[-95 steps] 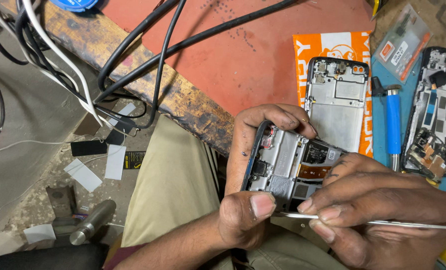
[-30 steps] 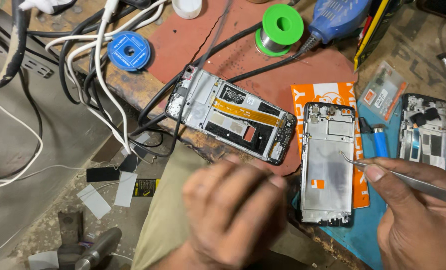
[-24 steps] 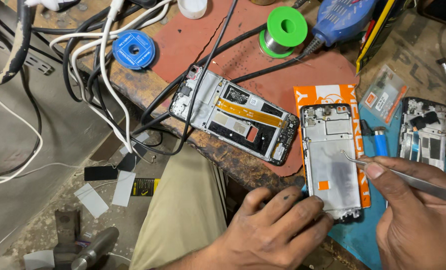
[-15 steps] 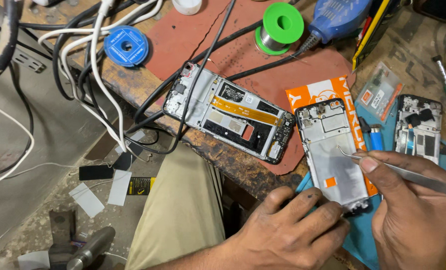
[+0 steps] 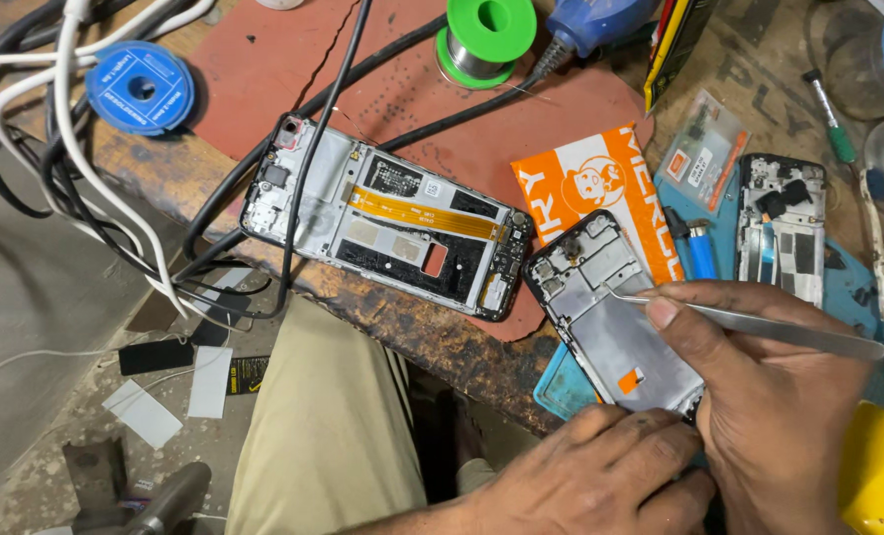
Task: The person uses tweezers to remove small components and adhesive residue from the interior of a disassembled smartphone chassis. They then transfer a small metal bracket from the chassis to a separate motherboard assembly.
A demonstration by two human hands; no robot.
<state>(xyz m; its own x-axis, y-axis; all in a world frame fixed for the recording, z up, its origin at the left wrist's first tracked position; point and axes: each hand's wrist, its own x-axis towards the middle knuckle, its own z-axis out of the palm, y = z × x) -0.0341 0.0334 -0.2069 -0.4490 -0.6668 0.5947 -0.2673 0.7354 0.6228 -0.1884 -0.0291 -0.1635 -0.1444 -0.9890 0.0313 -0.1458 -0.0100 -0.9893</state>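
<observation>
The right hand grips tweezers pointing toward nine o'clock over the phone frame; the left hand, fingers curled, steadies its six-o'clock end.

"What is that flat thing by the orange paper card?"

"A black phone frame with a grey metal inside. It lies flat, open side up, tilted, its top corner on the card."

"And the shiny stick?"

"Thin silver metal tweezers. They lie almost level, tip touching the frame's upper part, below the card."
</observation>
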